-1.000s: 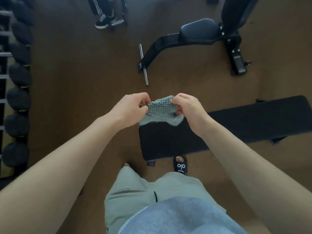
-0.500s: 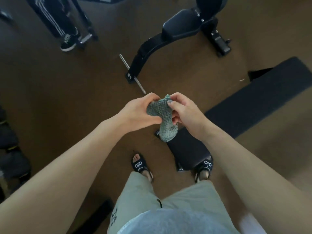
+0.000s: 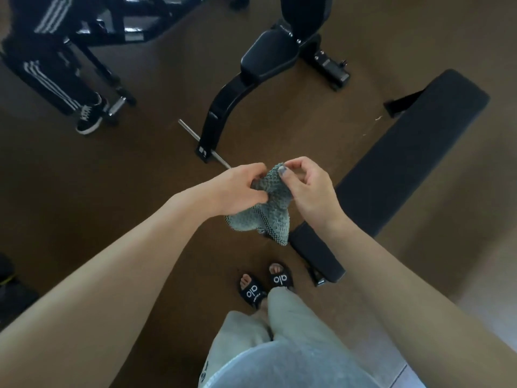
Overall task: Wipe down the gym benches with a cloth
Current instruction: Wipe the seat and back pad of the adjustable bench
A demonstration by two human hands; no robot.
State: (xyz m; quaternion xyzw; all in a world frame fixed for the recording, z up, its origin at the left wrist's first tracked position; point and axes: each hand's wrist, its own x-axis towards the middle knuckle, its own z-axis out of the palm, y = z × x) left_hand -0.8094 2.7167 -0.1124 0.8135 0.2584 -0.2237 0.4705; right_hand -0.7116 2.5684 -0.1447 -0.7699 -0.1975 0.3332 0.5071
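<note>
A grey-green textured cloth (image 3: 270,211) hangs bunched in the air between my hands, above the brown floor. My left hand (image 3: 237,189) grips its upper left part. My right hand (image 3: 307,189) pinches its top edge with thumb and forefinger. A long flat black bench (image 3: 400,163) runs from beside my feet up to the right, just right of the cloth. A second black bench with a padded seat (image 3: 268,57) and a curved frame stands farther off at the top centre.
Another person's legs in striped black trousers and a black sneaker (image 3: 89,119) stand at the upper left beside a black machine frame (image 3: 112,29). A metal bar (image 3: 204,144) lies on the floor. My feet in black slides (image 3: 265,284) stand left of the flat bench's end.
The view has swung left, so the flat bench now lies to my right instead of under the cloth. The cloth went from spread flat to bunched and hanging, and my feet stepped sideways.
</note>
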